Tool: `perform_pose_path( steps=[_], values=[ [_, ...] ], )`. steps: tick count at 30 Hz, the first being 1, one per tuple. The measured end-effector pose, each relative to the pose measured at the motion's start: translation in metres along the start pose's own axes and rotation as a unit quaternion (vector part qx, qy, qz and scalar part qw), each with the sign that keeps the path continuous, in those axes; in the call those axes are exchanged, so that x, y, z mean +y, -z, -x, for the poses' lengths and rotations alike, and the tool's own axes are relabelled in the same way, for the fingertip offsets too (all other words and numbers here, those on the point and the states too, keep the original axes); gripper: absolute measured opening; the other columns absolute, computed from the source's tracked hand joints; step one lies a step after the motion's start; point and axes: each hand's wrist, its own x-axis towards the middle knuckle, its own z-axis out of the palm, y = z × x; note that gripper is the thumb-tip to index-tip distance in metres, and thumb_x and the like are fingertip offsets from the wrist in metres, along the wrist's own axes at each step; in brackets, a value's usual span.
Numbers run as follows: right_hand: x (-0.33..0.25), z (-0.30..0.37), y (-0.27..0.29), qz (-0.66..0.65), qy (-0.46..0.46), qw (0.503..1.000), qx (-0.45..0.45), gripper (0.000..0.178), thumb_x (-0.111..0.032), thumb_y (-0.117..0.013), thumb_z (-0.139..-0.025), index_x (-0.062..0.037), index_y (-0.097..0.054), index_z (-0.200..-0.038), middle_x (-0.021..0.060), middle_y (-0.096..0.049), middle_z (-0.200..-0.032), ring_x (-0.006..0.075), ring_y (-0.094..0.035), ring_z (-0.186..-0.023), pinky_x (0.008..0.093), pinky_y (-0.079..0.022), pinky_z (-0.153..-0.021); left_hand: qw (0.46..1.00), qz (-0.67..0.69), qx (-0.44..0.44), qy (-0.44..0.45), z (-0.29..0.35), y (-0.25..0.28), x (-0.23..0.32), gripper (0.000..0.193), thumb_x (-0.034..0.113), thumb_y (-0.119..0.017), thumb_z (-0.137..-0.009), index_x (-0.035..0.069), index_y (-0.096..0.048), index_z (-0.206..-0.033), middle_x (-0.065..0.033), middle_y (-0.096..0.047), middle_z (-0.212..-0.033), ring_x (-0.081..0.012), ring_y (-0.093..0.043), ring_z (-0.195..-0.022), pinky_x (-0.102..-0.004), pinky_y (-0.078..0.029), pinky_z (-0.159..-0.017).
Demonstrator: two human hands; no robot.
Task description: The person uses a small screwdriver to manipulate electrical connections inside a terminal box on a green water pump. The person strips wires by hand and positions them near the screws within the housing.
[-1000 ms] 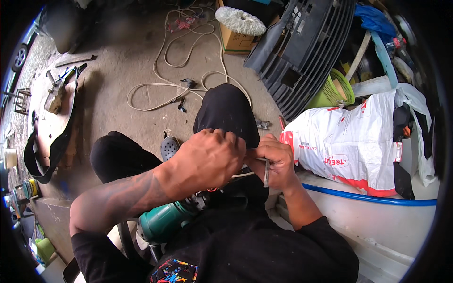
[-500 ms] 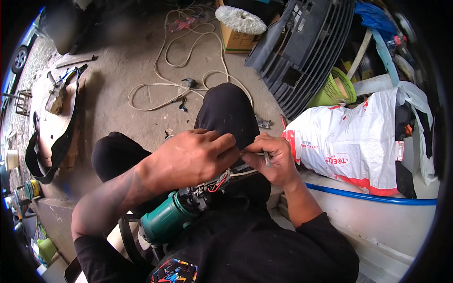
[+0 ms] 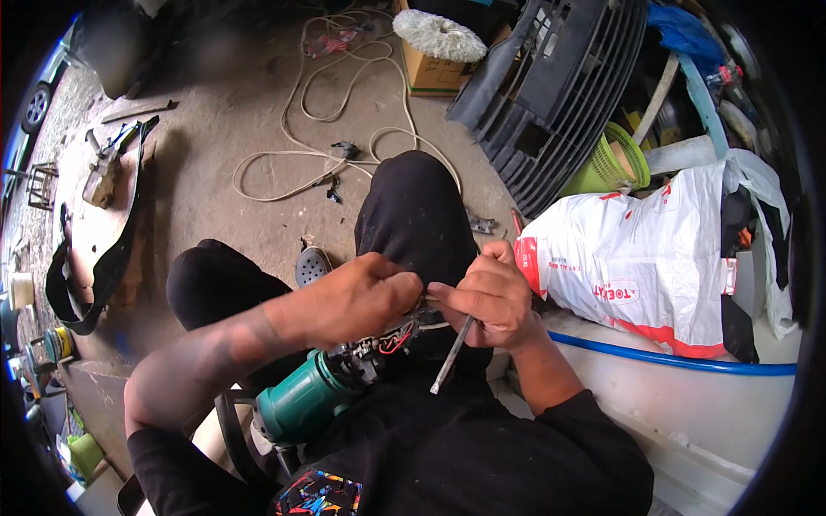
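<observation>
A green power tool [image 3: 301,400] lies across my lap, its far end uncovered so that red and pale wires [image 3: 397,340] show. My left hand [image 3: 366,297] is closed above that end, fingertips pinched together; what they hold is hidden. Close beside it, my right hand [image 3: 492,297] is closed around a screwdriver [image 3: 451,357]. Its thin metal shaft slants down toward my shirt, flat tip lowest, and the handle is hidden in the palm. The thumb and forefinger of that hand reach to the left fingertips, near a pale wire.
A pale cord [image 3: 288,129] loops over the concrete floor. Rightward stand a black car grille [image 3: 551,95], a green basket [image 3: 615,159] and a white-and-red sack [image 3: 628,258], with a blue hose [image 3: 671,363] below. A fluffy polishing pad [image 3: 439,36] tops a cardboard box [image 3: 434,76].
The screwdriver has swung so its shaft now points down and left out of my right fist. My left hand has lowered slightly, and a grey clog has come into sight behind it.
</observation>
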Motion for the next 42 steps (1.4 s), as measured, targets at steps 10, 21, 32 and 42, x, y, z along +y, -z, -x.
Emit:
perform_pose_path(
  steps=[10, 21, 32, 42],
  values=[
    [0.01, -0.002, 0.005, -0.168, -0.125, 0.978, -0.018, 0.012, -0.003, -0.078, -0.074, -0.0065, -0.071, -0.083, 0.0012, -0.053, -0.062, 0.0201, -0.052, -0.059, 0.0339, -0.038, -0.07, 0.891, -0.33, 0.182, -0.253, 0.0, 0.001, 0.008, 0.026, 0.018, -0.077, -0.082, 0.002, -0.069, -0.101, -0.0099, -0.066, -0.101, -0.0259, -0.07, -0.078, -0.0382, -0.06, -0.068],
    [0.008, -0.002, 0.007, -0.225, -0.075, 0.97, -0.049, 0.013, -0.005, -0.081, -0.074, -0.0088, -0.07, -0.079, 0.0006, -0.052, -0.062, 0.0189, -0.051, -0.06, 0.0333, -0.037, -0.071, 0.865, -0.407, -0.004, -0.293, -0.002, 0.012, 0.018, 0.016, 0.014, -0.07, -0.079, 0.003, -0.06, -0.086, -0.0096, -0.056, -0.08, -0.0232, -0.065, -0.066, -0.0368, -0.054, -0.056],
    [0.017, 0.007, 0.015, -0.257, -0.13, 0.957, -0.025, 0.008, -0.007, -0.078, -0.08, -0.0067, -0.07, -0.079, 0.0017, -0.056, -0.062, 0.0181, -0.049, -0.057, 0.034, -0.037, -0.068, 0.996, -0.039, 0.013, -0.077, 0.006, 0.032, -0.03, 0.028, 0.016, -0.058, -0.099, -0.004, -0.061, -0.079, -0.0211, -0.062, -0.072, -0.0404, -0.062, -0.068, -0.0458, -0.049, -0.062],
    [0.015, 0.003, 0.008, -0.197, -0.176, 0.964, 0.0, 0.007, -0.008, -0.078, -0.081, -0.0031, -0.074, -0.086, 0.0033, -0.064, -0.066, 0.0173, -0.055, -0.059, 0.0346, -0.041, -0.068, 0.977, 0.089, 0.159, 0.112, 0.006, 0.03, 0.016, 0.029, 0.027, -0.066, -0.101, 0.002, -0.071, -0.115, -0.0127, -0.072, -0.104, -0.0236, -0.069, -0.086, -0.0334, -0.054, -0.079]
  ],
)
